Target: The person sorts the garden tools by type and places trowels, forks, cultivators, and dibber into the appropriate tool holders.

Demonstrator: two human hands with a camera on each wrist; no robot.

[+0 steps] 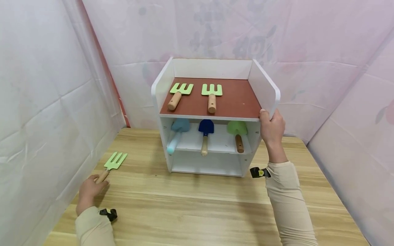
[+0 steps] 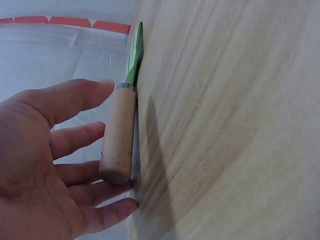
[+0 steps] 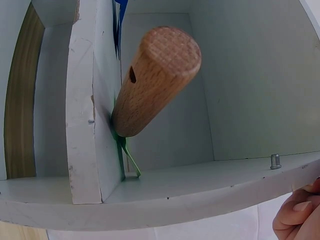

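Observation:
On the left of the table lies a hand fork (image 1: pixel 113 163) with light green tines and a wooden handle. My left hand (image 1: pixel 89 189) is at its handle. In the left wrist view the fingers (image 2: pixel 77 140) are spread and loosely bent beside the handle (image 2: pixel 120 135), not wrapped round it. My right hand (image 1: pixel 272 128) grips the right side of a small white shelf unit (image 1: pixel 265 80), thumb at the front edge of the brown top. In the right wrist view, only some curled fingers (image 3: pixel 295 215) show beyond the side panel.
Two more green hand forks (image 1: pixel 181 89) lie on the unit's brown top (image 1: pixel 235 99). The middle shelf holds a light blue trowel (image 1: pixel 180 126), a dark blue trowel (image 1: pixel 206 126) and a green trowel (image 1: pixel 237 129), handles jutting forward. White sheeting (image 1: pixel 55 85) surrounds the wooden table (image 1: pixel 184 212).

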